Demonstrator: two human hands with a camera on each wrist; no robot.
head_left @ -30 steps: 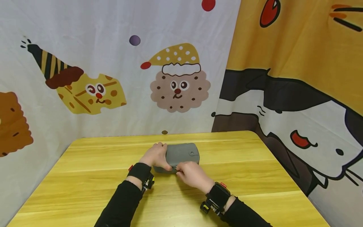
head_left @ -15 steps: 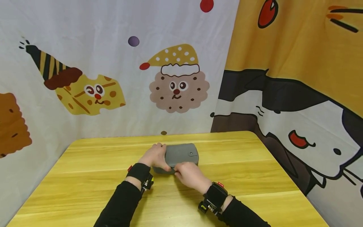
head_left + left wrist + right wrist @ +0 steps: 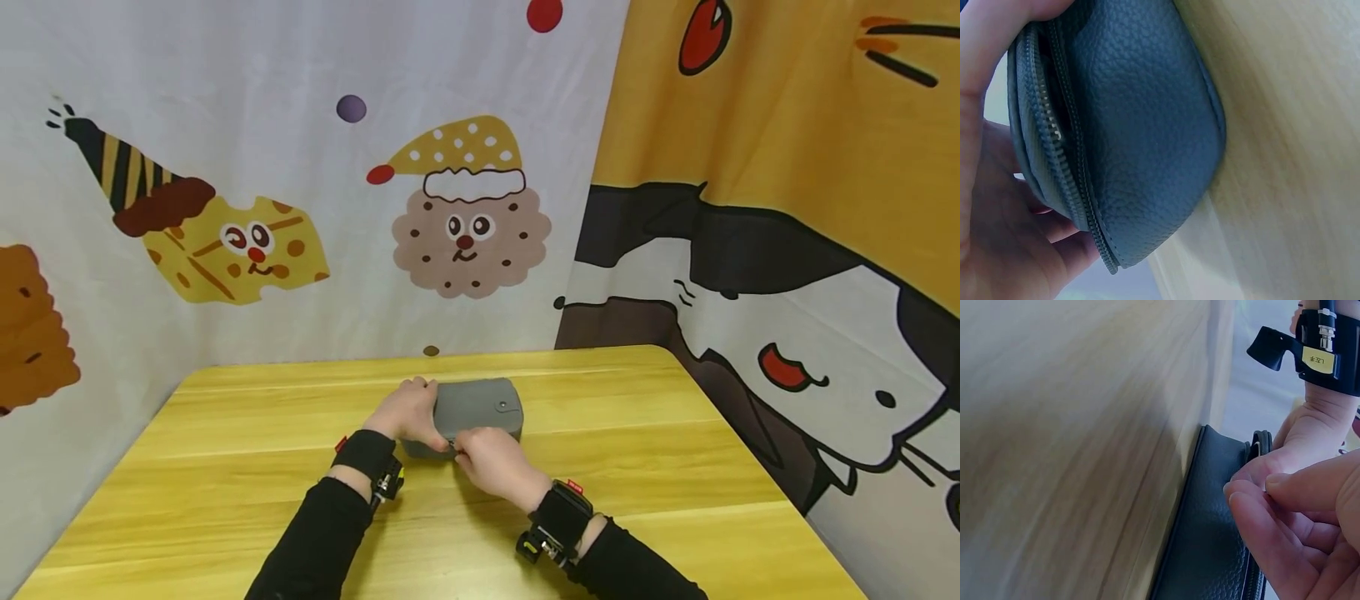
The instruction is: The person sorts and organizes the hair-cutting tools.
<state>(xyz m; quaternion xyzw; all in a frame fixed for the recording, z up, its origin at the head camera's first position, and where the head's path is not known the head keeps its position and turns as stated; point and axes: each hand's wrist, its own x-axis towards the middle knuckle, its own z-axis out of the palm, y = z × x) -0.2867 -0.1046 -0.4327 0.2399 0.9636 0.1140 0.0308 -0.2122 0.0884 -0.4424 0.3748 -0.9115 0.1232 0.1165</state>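
A grey leather-look pouch [image 3: 472,404] with a snap tab [image 3: 510,406] on its top lies on the table. My left hand [image 3: 405,413] grips its left end, thumb along the near edge and fingers over the far side. In the left wrist view the zipper [image 3: 1063,156] stands parted along a stretch under the thumb, its teeth showing. At the pouch's near edge, my right hand [image 3: 495,462] pinches the zipper pull between thumb and curled forefinger, close to the left thumb. The pull itself is mostly hidden by the fingertips [image 3: 1277,481].
The pouch rests toward the back of a yellow wood-grain table [image 3: 217,483]. Behind the table hangs a white cloth [image 3: 345,325] with cartoon prints, and a cartoon cat curtain [image 3: 750,233] closes off the right side. Both wrists wear black camera straps [image 3: 561,517].
My right hand has slid a little to the left along the pouch's near edge, closer to the left thumb. The left hand keeps its grip, and the pouch stays in place.
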